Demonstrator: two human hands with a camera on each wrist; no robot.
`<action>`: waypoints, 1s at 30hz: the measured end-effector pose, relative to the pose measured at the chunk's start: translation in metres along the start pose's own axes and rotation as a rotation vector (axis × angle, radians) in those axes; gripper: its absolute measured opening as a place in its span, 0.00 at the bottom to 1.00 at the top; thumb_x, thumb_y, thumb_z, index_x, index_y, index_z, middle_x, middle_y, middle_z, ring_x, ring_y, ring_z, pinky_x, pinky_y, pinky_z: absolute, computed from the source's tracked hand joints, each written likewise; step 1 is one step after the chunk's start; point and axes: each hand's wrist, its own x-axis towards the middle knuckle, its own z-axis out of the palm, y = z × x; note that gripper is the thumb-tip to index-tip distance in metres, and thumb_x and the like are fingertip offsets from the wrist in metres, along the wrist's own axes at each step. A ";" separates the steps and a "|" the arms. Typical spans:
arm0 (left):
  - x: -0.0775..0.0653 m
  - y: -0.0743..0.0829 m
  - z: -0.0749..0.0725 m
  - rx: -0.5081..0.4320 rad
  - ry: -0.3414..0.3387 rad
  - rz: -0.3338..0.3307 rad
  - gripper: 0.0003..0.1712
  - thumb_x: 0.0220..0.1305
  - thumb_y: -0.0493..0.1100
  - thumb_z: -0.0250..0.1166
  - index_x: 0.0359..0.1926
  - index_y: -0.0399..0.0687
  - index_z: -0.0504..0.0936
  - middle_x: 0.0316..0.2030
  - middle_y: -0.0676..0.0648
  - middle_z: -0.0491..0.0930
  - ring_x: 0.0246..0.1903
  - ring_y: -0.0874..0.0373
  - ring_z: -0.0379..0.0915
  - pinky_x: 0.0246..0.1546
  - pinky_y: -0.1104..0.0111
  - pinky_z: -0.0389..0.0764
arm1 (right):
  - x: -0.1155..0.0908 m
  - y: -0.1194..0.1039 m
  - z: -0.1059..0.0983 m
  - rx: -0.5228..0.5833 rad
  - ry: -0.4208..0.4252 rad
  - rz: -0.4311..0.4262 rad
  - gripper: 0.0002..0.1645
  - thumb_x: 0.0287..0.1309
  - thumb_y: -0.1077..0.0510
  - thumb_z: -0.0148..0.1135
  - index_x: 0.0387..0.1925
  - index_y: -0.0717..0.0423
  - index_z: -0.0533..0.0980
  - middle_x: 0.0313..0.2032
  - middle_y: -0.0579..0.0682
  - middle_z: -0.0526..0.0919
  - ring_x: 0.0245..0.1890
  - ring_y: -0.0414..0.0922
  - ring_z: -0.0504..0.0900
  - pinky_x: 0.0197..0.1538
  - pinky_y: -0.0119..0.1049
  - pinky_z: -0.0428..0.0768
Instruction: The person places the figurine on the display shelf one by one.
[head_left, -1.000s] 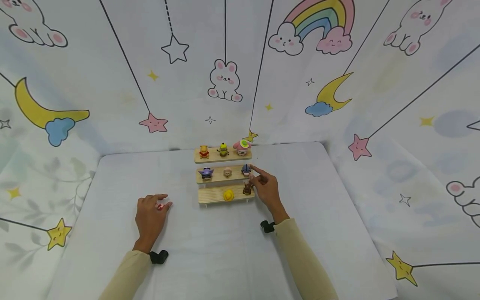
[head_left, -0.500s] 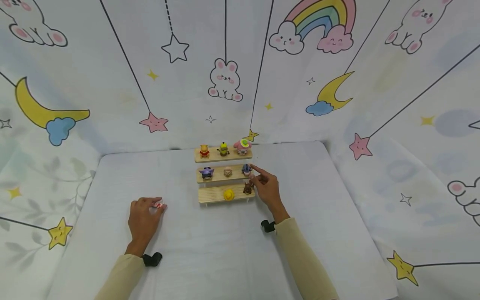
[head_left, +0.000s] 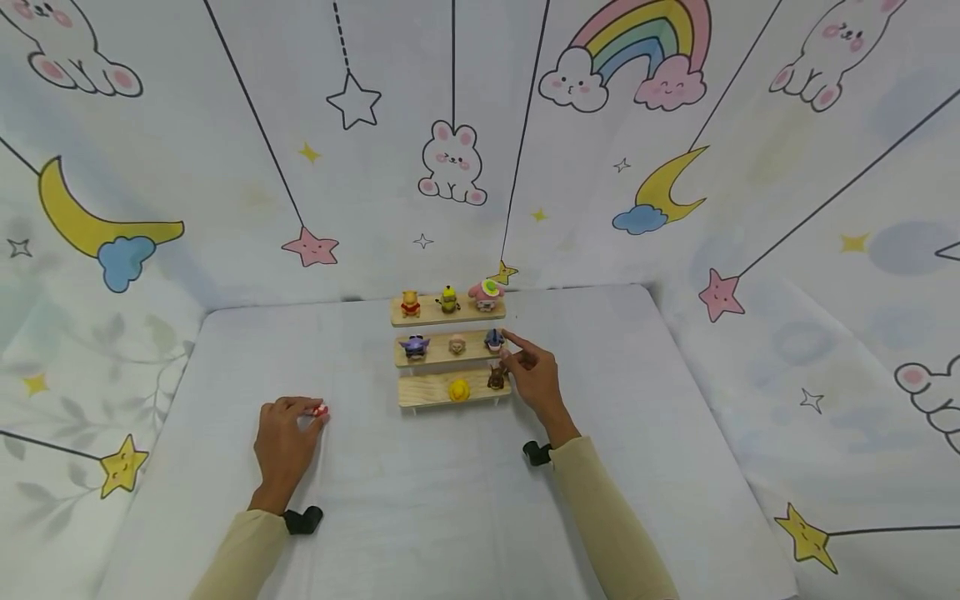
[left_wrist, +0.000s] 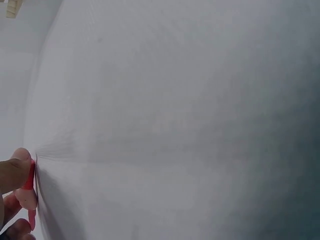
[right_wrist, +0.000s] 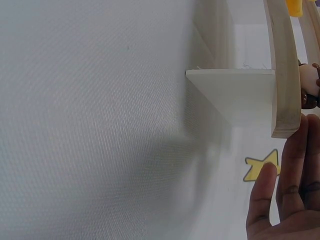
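At the left of the tabletop my left hand (head_left: 286, 446) pinches a small red-and-white figurine (head_left: 320, 410) between thumb and fingertips, close over the cloth. In the left wrist view the same toy, red with a pale rounded part (left_wrist: 27, 198), shows at the lower left edge, partly covered by fingers. My right hand (head_left: 534, 379) is at the right end of the tiered wooden shelf (head_left: 420, 390). Its fingers are fairly straight, their tips right at the lowest board's end (right_wrist: 286, 120), beside a brown figurine (head_left: 496, 377).
On the lowest board is a yellow figurine (head_left: 459, 389). The middle board bears a purple figurine (head_left: 414, 347), a pale one (head_left: 457, 343) and a blue-grey one (head_left: 493, 340). A red-and-yellow bear (head_left: 410, 303), a yellow-green figurine (head_left: 448, 300) and a pink one (head_left: 487, 295) stand on top.
My left hand has moved a little left and toward me, its fingertips closing onto the red-and-white figurine. The right hand stays at the shelf's end.
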 end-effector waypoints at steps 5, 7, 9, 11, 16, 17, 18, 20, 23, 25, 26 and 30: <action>0.000 -0.001 0.001 0.001 0.003 -0.013 0.17 0.53 0.40 0.77 0.46 0.46 0.88 0.47 0.42 0.81 0.48 0.44 0.69 0.37 0.47 0.77 | 0.000 0.001 0.000 -0.007 -0.001 0.000 0.24 0.67 0.57 0.62 0.64 0.51 0.76 0.32 0.60 0.87 0.31 0.61 0.83 0.26 0.31 0.73; 0.000 0.000 0.000 0.000 -0.001 -0.017 0.18 0.53 0.40 0.77 0.46 0.47 0.88 0.47 0.42 0.81 0.49 0.45 0.69 0.38 0.47 0.77 | 0.000 0.002 0.000 -0.007 -0.001 -0.001 0.24 0.67 0.57 0.62 0.64 0.50 0.76 0.32 0.59 0.87 0.31 0.61 0.83 0.25 0.31 0.73; 0.000 0.000 -0.001 -0.002 -0.008 -0.016 0.18 0.53 0.40 0.77 0.47 0.46 0.88 0.47 0.41 0.81 0.49 0.45 0.69 0.39 0.47 0.77 | 0.001 0.002 0.000 -0.001 0.001 -0.004 0.24 0.67 0.57 0.62 0.64 0.50 0.76 0.32 0.60 0.87 0.31 0.61 0.83 0.26 0.32 0.73; 0.000 0.001 -0.003 -0.001 -0.020 -0.011 0.19 0.53 0.40 0.77 0.47 0.46 0.87 0.47 0.41 0.81 0.49 0.44 0.69 0.40 0.47 0.77 | 0.001 0.003 0.000 0.002 0.001 -0.008 0.24 0.67 0.57 0.62 0.64 0.50 0.76 0.32 0.60 0.87 0.31 0.61 0.83 0.26 0.31 0.73; 0.001 0.001 -0.008 0.013 -0.048 0.004 0.21 0.53 0.39 0.77 0.50 0.47 0.87 0.48 0.41 0.81 0.50 0.44 0.69 0.41 0.46 0.77 | 0.001 0.003 0.001 0.011 0.004 -0.022 0.24 0.67 0.58 0.62 0.64 0.52 0.76 0.32 0.61 0.87 0.30 0.62 0.82 0.26 0.30 0.74; 0.001 0.001 -0.009 0.014 -0.051 0.009 0.21 0.53 0.38 0.77 0.50 0.47 0.87 0.48 0.41 0.81 0.50 0.44 0.69 0.41 0.45 0.77 | 0.001 0.003 0.001 0.015 0.005 -0.023 0.24 0.67 0.58 0.62 0.64 0.53 0.76 0.32 0.61 0.87 0.30 0.62 0.83 0.26 0.30 0.74; 0.001 0.002 -0.009 0.016 -0.053 0.012 0.21 0.54 0.37 0.76 0.51 0.47 0.87 0.48 0.41 0.81 0.50 0.44 0.69 0.41 0.46 0.77 | 0.001 0.003 0.001 0.016 0.005 -0.024 0.24 0.67 0.58 0.62 0.64 0.53 0.76 0.32 0.61 0.87 0.30 0.62 0.83 0.26 0.30 0.74; 0.001 0.002 -0.010 0.019 -0.054 0.019 0.21 0.55 0.36 0.75 0.51 0.47 0.87 0.48 0.40 0.81 0.48 0.43 0.70 0.40 0.46 0.77 | 0.001 0.003 0.001 0.017 0.007 -0.024 0.24 0.67 0.58 0.62 0.64 0.53 0.76 0.32 0.61 0.87 0.30 0.63 0.83 0.26 0.31 0.74; 0.001 0.002 -0.012 0.020 -0.060 0.030 0.20 0.57 0.35 0.73 0.52 0.46 0.86 0.47 0.39 0.81 0.47 0.43 0.71 0.40 0.47 0.76 | 0.001 0.002 0.001 0.009 0.010 -0.016 0.24 0.67 0.58 0.62 0.64 0.53 0.76 0.32 0.60 0.87 0.30 0.64 0.82 0.25 0.31 0.73; 0.000 0.002 -0.012 0.023 -0.061 0.030 0.19 0.59 0.34 0.71 0.52 0.45 0.86 0.47 0.38 0.80 0.46 0.43 0.71 0.40 0.49 0.75 | 0.001 0.001 0.000 0.001 0.010 -0.011 0.24 0.67 0.58 0.62 0.64 0.52 0.76 0.32 0.60 0.87 0.30 0.65 0.81 0.24 0.31 0.72; 0.000 0.002 -0.012 0.023 -0.060 0.030 0.18 0.60 0.33 0.71 0.52 0.45 0.86 0.46 0.38 0.80 0.45 0.43 0.71 0.40 0.50 0.75 | 0.001 0.001 0.000 -0.002 0.008 -0.007 0.24 0.67 0.58 0.62 0.64 0.52 0.76 0.32 0.60 0.87 0.30 0.66 0.81 0.24 0.31 0.71; -0.001 0.003 -0.014 0.032 -0.049 0.022 0.16 0.62 0.31 0.68 0.51 0.43 0.86 0.45 0.38 0.81 0.42 0.44 0.72 0.38 0.54 0.73 | 0.000 0.000 0.000 -0.005 0.002 0.002 0.25 0.67 0.58 0.62 0.64 0.52 0.75 0.32 0.60 0.87 0.31 0.65 0.82 0.26 0.30 0.72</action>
